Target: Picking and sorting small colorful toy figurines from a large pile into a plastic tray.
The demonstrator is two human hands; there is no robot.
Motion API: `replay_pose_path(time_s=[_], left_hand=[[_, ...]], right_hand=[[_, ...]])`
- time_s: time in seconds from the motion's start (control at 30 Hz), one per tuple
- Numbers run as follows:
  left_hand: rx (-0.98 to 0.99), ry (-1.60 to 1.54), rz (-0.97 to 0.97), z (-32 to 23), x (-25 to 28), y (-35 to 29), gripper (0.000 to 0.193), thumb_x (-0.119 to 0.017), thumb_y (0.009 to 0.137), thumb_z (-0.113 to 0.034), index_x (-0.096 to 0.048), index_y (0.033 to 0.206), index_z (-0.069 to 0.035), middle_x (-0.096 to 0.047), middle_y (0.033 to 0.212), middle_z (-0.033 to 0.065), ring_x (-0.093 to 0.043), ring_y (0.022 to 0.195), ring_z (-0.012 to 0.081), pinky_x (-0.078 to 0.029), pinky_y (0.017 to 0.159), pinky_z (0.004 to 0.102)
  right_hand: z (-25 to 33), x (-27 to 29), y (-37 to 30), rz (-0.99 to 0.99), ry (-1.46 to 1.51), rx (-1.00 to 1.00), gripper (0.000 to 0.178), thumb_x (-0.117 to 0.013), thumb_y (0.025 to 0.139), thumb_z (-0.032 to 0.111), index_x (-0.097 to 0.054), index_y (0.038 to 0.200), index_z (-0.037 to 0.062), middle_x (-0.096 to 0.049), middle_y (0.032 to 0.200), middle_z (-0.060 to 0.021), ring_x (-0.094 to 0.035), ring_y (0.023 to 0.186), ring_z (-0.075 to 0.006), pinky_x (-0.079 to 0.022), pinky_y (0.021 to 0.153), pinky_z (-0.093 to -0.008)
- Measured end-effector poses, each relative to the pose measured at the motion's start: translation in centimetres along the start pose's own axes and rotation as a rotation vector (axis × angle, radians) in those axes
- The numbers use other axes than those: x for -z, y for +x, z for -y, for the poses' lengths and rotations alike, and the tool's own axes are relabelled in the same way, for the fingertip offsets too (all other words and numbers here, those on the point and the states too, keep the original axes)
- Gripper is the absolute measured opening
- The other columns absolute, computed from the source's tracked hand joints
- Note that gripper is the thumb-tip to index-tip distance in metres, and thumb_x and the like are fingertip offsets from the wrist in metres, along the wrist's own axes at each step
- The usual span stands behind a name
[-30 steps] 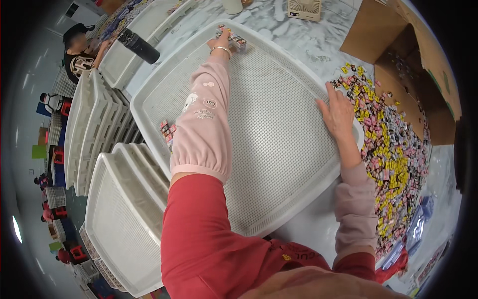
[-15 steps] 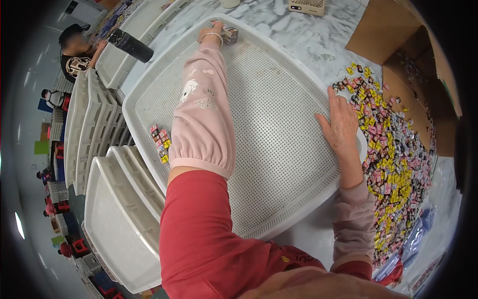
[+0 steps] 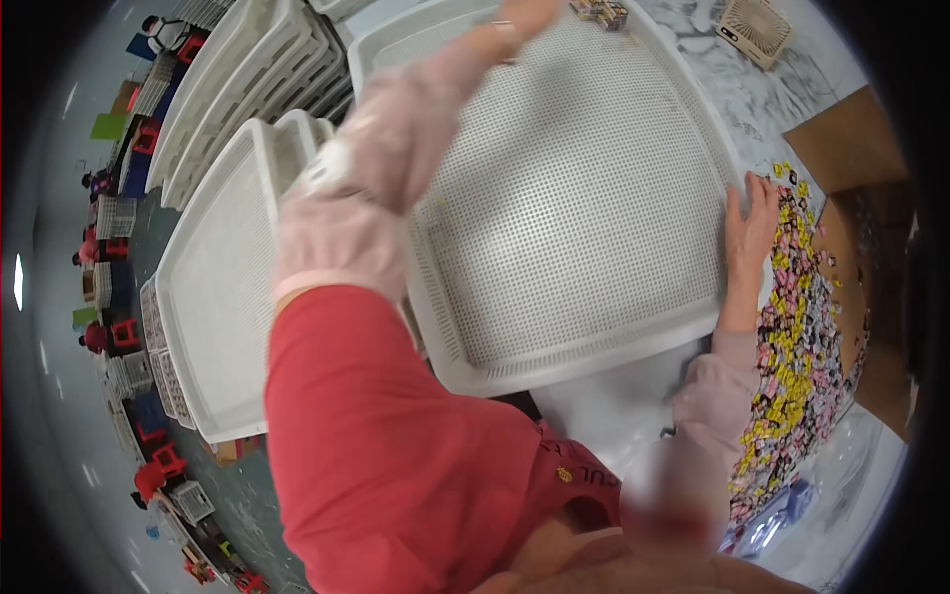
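Observation:
A large white perforated tray [image 3: 584,218] lies in front of me. My left arm reaches across its left side, and my left hand [image 3: 529,14] is at its far end, blurred and cut off by the upper edge, so its fingers cannot be made out. Just right of that hand, a tight cluster of small printed block-like pieces [image 3: 601,13] sits in the tray. My right hand [image 3: 752,226] rests at the tray's right rim with fingers stretched and apart, touching the edge of a pile of small yellow, pink and black pieces [image 3: 792,337].
An open cardboard box [image 3: 856,144] stands beyond the pile, with a small beige fan [image 3: 754,32] at the far right. Stacked white trays [image 3: 223,287] stand at my left. Clear plastic bags [image 3: 777,520] lie near right. Other people sit farther off to the left.
The view has swung, so the tray sits higher and farther right. My left arm has shifted and its hand blurs. The pieces at the tray's left side are out of sight.

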State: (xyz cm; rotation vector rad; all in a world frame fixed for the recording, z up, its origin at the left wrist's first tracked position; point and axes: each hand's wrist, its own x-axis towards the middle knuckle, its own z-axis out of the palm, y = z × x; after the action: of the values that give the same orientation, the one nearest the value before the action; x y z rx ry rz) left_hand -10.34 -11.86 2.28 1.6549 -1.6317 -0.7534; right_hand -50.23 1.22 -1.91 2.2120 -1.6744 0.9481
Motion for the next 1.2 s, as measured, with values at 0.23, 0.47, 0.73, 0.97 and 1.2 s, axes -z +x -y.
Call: replay_pose_path(time_s=[0.23, 0.47, 0.73, 0.97, 1.2], left_hand=[[0.318, -0.284, -0.181, 8.5, 11.2, -19.1, 0.073, -0.056, 0.082, -0.049, -0.034, 0.130, 0.002, -0.044, 0.125, 0.0225, -0.041, 0.117, 0.0314, -0.033, 0.095, 0.0426], [0.561, -0.771, -0.170, 3.0, 7.2, -22.0, 0.035, -0.045, 0.091, -0.035, -0.048, 0.112, -0.007, -0.055, 0.102, 0.0058, -0.049, 0.095, 0.0192, -0.039, 0.086, 0.0399], [0.667, -1.068, -0.182, 3.5, 7.2, -22.6, 0.019, -0.035, 0.092, -0.025, -0.049, 0.095, -0.012, -0.056, 0.087, 0.0028, -0.058, 0.074, 0.0175, -0.048, 0.067, 0.0356], [0.637, -1.141, -0.216, 1.1, 7.0, -23.2, 0.030, -0.039, 0.093, -0.031, -0.043, 0.112, -0.008, -0.048, 0.115, 0.0114, -0.050, 0.103, 0.0255, -0.039, 0.090, 0.0426], [0.284, -0.393, 0.015, 1.7, 8.2, -21.5, 0.097, -0.070, 0.073, -0.042, -0.015, 0.140, 0.002, -0.051, 0.115, 0.0185, -0.054, 0.100, 0.0225, -0.043, 0.087, 0.0337]], right_hand=[[14.6, -2.8, 2.3, 0.395, 0.852, -0.125, 0.031, -0.060, 0.082, 0.020, -0.061, 0.109, 0.0037, -0.065, 0.098, -0.0102, -0.062, 0.088, -0.0226, -0.048, 0.079, -0.0325], [31.9, -9.2, 3.3, 0.892, 0.973, -0.230, 0.044, -0.062, 0.082, 0.029, -0.057, 0.109, -0.0049, -0.063, 0.092, -0.0142, -0.062, 0.077, -0.0183, -0.050, 0.066, -0.0285], [35.2, -11.7, 4.3, 1.010, 1.091, -0.479, 0.038, -0.065, 0.078, 0.028, -0.061, 0.086, -0.0092, -0.064, 0.073, -0.0140, -0.061, 0.056, -0.0171, -0.050, 0.051, -0.0270], [34.4, -12.0, 4.0, 0.884, 1.067, -0.399, 0.032, -0.069, 0.073, 0.025, -0.062, 0.084, -0.0035, -0.063, 0.071, -0.0108, -0.060, 0.056, -0.0160, -0.045, 0.047, -0.0278], [26.5, -6.6, 5.2, 1.358, 1.311, -0.164, 0.049, -0.069, 0.074, 0.022, -0.053, 0.110, -0.0061, -0.062, 0.091, -0.0085, -0.060, 0.077, -0.0127, -0.049, 0.064, -0.0229]])
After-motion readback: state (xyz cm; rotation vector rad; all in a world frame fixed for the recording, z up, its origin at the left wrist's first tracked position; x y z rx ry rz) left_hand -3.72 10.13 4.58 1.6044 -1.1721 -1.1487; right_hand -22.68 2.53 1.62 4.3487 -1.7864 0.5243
